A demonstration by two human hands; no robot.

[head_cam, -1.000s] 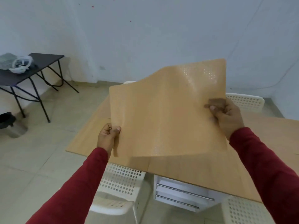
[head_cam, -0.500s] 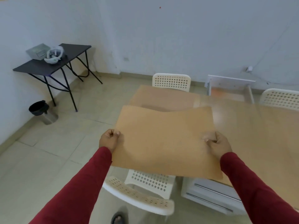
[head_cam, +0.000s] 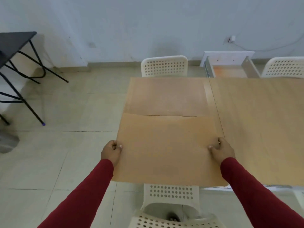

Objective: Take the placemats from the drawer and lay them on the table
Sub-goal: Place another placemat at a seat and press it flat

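Wooden table (head_cam: 263, 129) already carries 1 placemat (head_cam: 166, 96) at its far end; a 2nd placemat (head_cam: 164, 148) is pinched by left hand (head_cam: 110, 153) and right hand (head_cam: 222, 149) at the near edge, not yet released.

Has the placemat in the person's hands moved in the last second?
Yes. The held placemat has come down from upright to nearly flat over the table.
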